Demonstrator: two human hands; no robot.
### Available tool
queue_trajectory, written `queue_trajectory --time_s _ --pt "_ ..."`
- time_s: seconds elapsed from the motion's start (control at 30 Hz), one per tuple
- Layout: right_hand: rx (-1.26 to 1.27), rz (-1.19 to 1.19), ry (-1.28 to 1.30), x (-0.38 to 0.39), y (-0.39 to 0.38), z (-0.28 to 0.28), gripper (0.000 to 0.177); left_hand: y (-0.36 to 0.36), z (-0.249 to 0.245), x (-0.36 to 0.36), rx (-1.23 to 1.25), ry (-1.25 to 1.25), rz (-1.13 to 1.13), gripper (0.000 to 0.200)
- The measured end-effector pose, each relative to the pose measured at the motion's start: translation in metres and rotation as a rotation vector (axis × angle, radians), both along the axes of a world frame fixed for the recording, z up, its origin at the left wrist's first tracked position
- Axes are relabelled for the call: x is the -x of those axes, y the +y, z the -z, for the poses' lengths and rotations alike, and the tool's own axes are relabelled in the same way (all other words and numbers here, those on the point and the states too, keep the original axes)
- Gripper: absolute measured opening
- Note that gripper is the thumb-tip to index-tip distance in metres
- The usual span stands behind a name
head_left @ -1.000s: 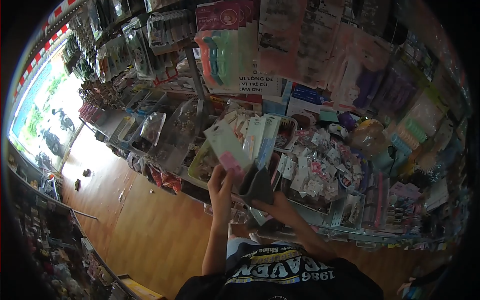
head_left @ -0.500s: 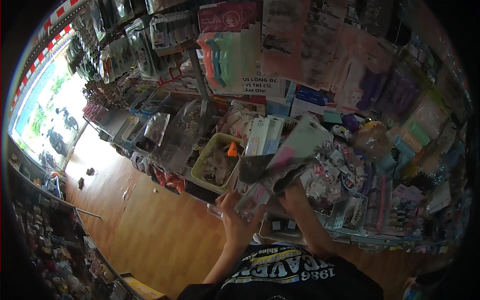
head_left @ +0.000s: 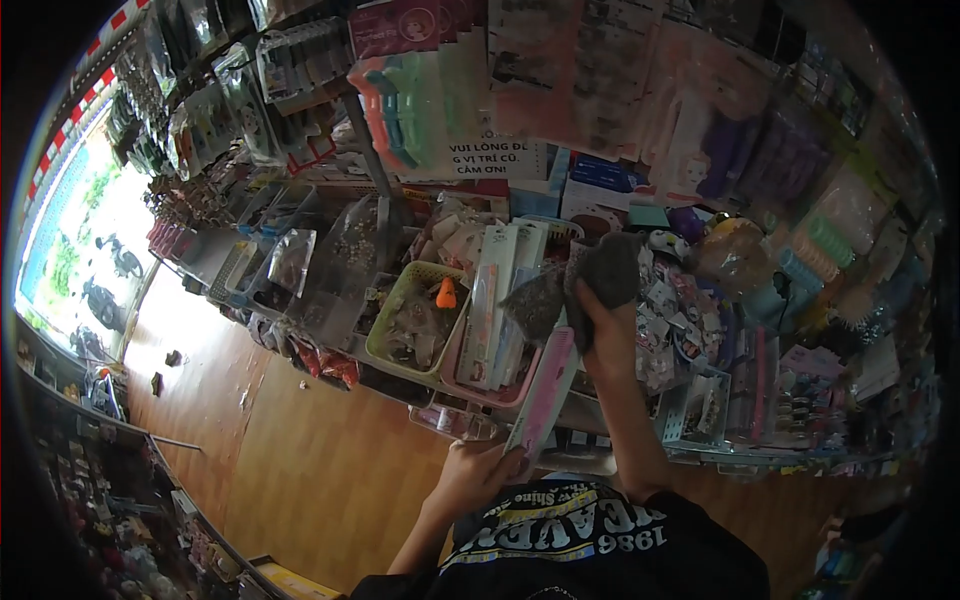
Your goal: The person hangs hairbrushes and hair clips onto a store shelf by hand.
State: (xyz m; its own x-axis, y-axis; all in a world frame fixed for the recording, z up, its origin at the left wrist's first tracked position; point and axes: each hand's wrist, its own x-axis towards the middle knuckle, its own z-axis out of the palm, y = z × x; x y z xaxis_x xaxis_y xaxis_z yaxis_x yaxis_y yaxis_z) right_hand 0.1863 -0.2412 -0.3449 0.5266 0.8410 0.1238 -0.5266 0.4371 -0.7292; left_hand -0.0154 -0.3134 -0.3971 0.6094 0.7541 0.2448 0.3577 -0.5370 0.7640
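Note:
My left hand [head_left: 478, 470] is closed on the lower end of a long, narrow pink-and-white package [head_left: 545, 390]; what is inside it I cannot make out. The package stands tilted, its upper end touching or just below a dark grey cloth [head_left: 607, 268]. My right hand [head_left: 608, 330] is wrapped around that cloth, which is bunched up, with one fold hanging toward the left. Just behind the package is a pink basket [head_left: 462, 385] with several long, pale packages [head_left: 496, 290] leaning in it.
A yellow-green basket [head_left: 375, 345] holding bagged items and an orange piece [head_left: 446, 293] stands to the left. Many small packs [head_left: 690, 320] are heaped at right. Packaged goods [head_left: 420, 110] hang above the counter. Wooden floor [head_left: 300, 450] lies at lower left.
The cloth has moved up and away from my left hand, now bunched in my right. The package has been drawn lower and turned more upright. The camera view has shifted slightly.

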Motion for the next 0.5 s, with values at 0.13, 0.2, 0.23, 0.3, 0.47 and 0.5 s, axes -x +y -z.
queue_trajectory --time_s 0.13,0.2,0.23,0.3,0.47,0.5 --pt "0.205 0.257 -0.337 0.004 0.003 0.001 0.032 -0.008 -0.016 -0.006 -0.132 -0.049 -0.026 0.017" --pt "0.176 0.231 -0.347 0.003 0.007 0.0 0.034 -0.011 -0.011 -0.001 -0.123 -0.041 -0.024 0.017" --pt "0.152 0.205 -0.357 0.002 0.009 -0.001 0.036 -0.012 -0.008 0.001 -0.109 -0.034 -0.023 0.017" --pt "0.196 0.149 -0.368 -0.003 0.018 0.005 0.037 -0.012 -0.005 0.002 -0.088 -0.029 -0.044 0.017" --pt "0.266 0.053 -0.465 -0.01 0.027 0.011 0.039 -0.006 -0.009 0.021 -0.068 0.025 -0.065 0.012" --pt "0.234 0.035 -0.52 -0.011 0.026 0.009 0.04 -0.004 -0.012 0.028 -0.017 0.105 -0.063 0.012"
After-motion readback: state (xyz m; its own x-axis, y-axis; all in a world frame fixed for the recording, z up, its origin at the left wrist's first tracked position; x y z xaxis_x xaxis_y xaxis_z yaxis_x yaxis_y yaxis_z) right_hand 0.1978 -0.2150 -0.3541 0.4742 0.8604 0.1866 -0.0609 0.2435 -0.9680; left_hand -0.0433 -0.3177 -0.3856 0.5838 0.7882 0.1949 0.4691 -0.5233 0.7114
